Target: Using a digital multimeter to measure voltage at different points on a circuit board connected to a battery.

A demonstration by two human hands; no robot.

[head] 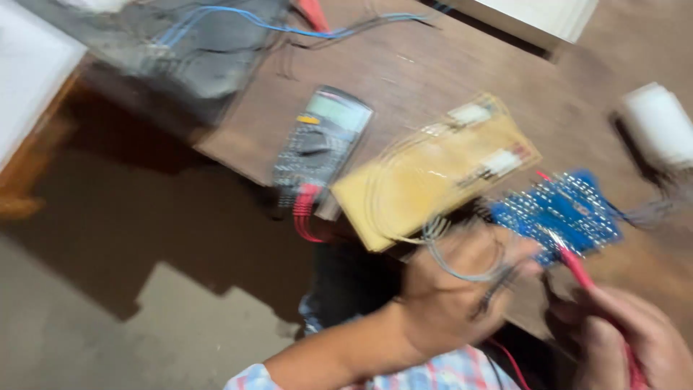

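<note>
A red probe (577, 266) is pinched in the right hand (628, 339), tip on the blue circuit board (559, 209). A black probe (494, 292) is gripped by the left hand (451, 289).

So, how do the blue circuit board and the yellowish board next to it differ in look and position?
The blue circuit board is smaller and deep blue; the yellowish board is larger and pale tan. The red probe in the right hand touches the blue board, while nothing touches the yellowish one. The blue board lies nearer the right hand; the yellowish board lies beside the multimeter. Both rest on the wooden table with thin wires attached.
</note>
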